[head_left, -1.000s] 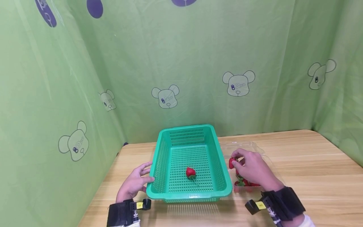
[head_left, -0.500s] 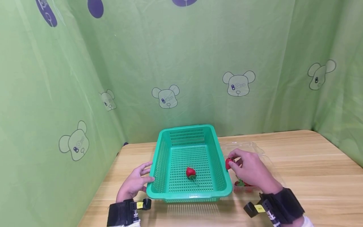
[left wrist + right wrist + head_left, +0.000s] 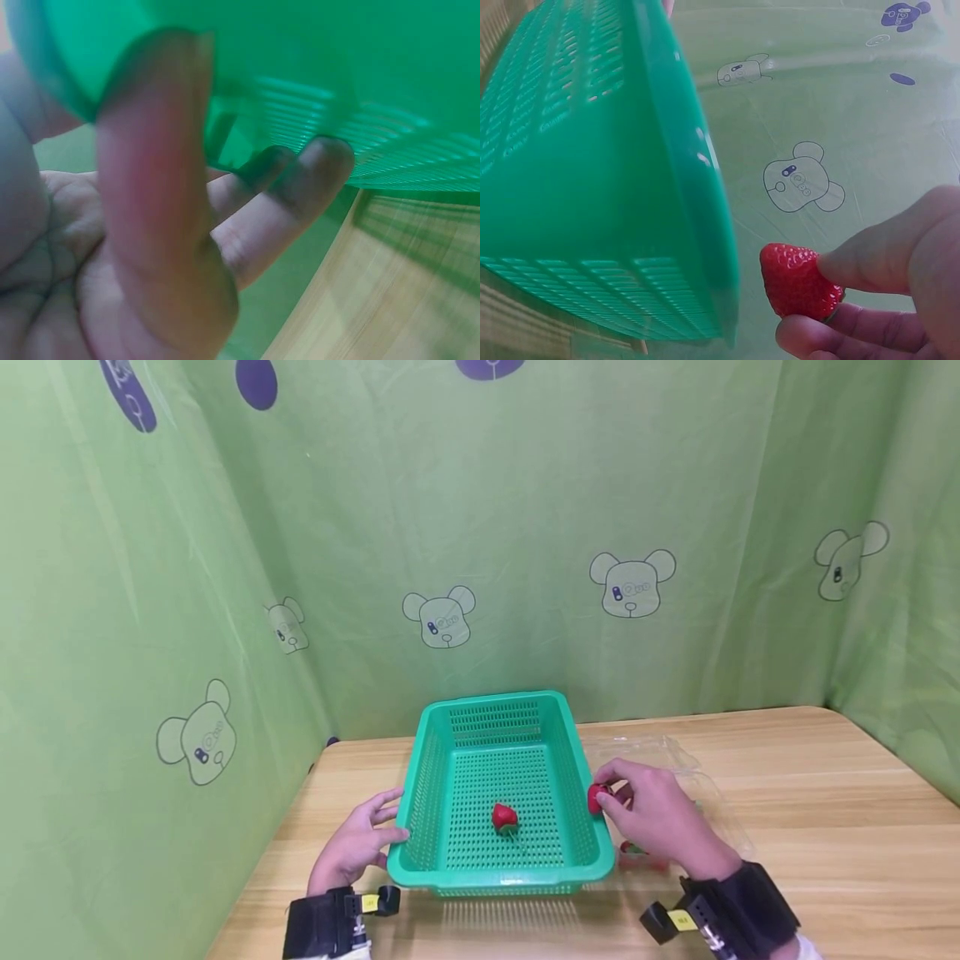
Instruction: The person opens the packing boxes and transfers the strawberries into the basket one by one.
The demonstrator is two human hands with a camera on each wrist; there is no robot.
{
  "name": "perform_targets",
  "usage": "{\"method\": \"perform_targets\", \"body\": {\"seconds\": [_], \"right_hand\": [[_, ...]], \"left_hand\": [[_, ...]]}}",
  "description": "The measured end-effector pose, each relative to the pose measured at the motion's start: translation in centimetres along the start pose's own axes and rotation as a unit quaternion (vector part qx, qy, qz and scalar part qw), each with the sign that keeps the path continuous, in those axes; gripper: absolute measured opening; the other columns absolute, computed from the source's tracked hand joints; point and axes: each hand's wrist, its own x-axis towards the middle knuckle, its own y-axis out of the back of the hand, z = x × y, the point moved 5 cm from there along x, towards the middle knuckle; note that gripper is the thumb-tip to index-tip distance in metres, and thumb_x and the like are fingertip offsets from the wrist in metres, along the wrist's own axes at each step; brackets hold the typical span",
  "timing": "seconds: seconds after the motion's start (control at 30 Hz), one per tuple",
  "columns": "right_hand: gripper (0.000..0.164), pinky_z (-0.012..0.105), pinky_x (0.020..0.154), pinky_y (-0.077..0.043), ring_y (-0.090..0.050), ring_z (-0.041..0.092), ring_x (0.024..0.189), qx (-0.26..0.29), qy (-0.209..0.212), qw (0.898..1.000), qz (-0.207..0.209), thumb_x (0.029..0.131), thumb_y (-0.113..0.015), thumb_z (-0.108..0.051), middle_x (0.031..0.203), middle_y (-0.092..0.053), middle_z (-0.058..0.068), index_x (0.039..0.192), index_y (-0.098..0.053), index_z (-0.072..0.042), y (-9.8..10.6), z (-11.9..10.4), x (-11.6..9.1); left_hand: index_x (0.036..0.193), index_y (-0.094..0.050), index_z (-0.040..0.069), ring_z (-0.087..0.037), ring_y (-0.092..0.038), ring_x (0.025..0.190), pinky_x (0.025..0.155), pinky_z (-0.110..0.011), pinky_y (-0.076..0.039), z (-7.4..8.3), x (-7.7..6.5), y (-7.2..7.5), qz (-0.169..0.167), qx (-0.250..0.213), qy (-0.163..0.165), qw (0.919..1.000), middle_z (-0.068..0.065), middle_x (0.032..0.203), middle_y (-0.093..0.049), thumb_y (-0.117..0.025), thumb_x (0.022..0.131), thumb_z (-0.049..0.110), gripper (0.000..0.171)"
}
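Wooden table [image 3: 817,810], green basket [image 3: 501,877], pale green curtain [image 3: 525,510] behind

The bare right hand [image 3: 651,807] has carried a red, conical strawberry [image 3: 596,798] leftward from the clear plastic box [image 3: 633,748] to just beside the green, rectangular plastic basket [image 3: 501,877].

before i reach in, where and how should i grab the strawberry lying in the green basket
Probably pinch the strawberry by its red flanks, from above: it lies alone in the green basket, whose raised walls would hamper a sideways reach. Its green leaves face the near side, leaving both flanks free.
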Motion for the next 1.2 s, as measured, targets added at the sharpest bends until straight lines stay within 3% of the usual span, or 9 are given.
{"method": "perform_targets", "body": {"seconds": [0.33,0.83,1.07,1.2], "right_hand": [[0.008,0.029,0.062,-0.057,-0.061,0.012,0.072,-0.013,0.012,1.0,-0.003,0.087,-0.065,-0.009,0.082,-0.066,-0.003,0.091,-0.062,-0.015,-0.6,-0.5,0.0],[0.01,0.025,0.06,-0.056,-0.06,0.011,0.071,-0.017,0.02,1.0,-0.015,0.086,-0.065,-0.008,0.082,-0.065,-0.002,0.091,-0.063,-0.016,-1.2,-1.3,-0.2],[0.011,0.021,0.041,-0.054,-0.06,0.013,0.071,-0.002,0.007,1.0,-0.027,0.086,-0.065,-0.007,0.082,-0.064,0.001,0.092,-0.063,-0.015,-1.5,-1.5,-0.3],[0.01,0.021,0.051,-0.055,-0.059,0.01,0.07,-0.027,0.021,0.999,-0.022,0.086,-0.067,-0.009,0.083,-0.064,-0.001,0.092,-0.063,-0.016,-1.4,-1.7,-0.2]], "left_hand": [[0.145,-0.025,-0.001,-0.035,-0.065,0.092,0.054,-0.033,-0.062,0.0,0.0,0.0,-0.001,0.0,-0.001,1.0,-0.039,0.138,-0.037,-0.058,0.085,-0.006,0.069],[0.146,-0.025,-0.002,-0.035,-0.066,0.09,0.054,-0.034,-0.062,-0.2,0.1,0.1,0.0,0.001,-0.002,1.0,-0.039,0.139,-0.036,-0.058,0.085,-0.006,0.069],[0.146,-0.025,-0.001,-0.036,-0.066,0.089,0.054,-0.034,-0.062,-0.1,0.1,0.1,0.002,-0.001,-0.001,1.0,-0.039,0.139,-0.037,-0.058,0.085,-0.006,0.069],[0.146,-0.024,-0.001,-0.036,-0.065,0.091,0.055,-0.035,-0.062,0.0,0.0,0.0,0.0,-0.003,-0.001,1.0,-0.039,0.138,-0.037,-0.058,0.085,-0.006,0.07]]}}
